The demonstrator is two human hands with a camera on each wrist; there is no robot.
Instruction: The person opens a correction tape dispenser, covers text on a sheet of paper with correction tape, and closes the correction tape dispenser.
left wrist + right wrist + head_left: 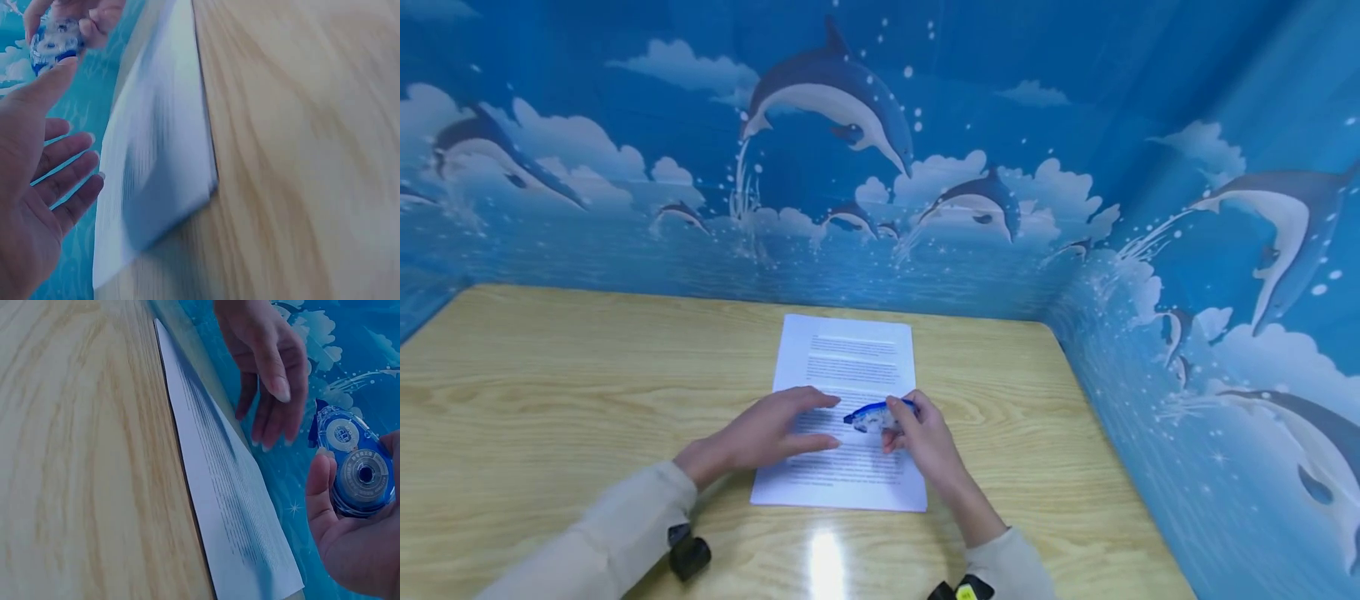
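A blue and clear correction tape dispenser (357, 459) is gripped between the thumb and fingers of my right hand (925, 433), its tip pointing left above the paper. In the right wrist view its round spools show through the clear case. My left hand (778, 429) hovers over the left part of the page with thumb and fingers spread and nothing between them. Its fingertips stand a short way from the dispenser's tip. Beneath both hands lies a stack of printed white paper (842, 492), covered in lines of text partly hidden by the hands.
The paper lies on a light wood-grain table (587, 375). A blue curtain (700, 250) with dolphins and clouds stands along the table's far and right edges. A bright light reflection shows on the table in front of the paper.
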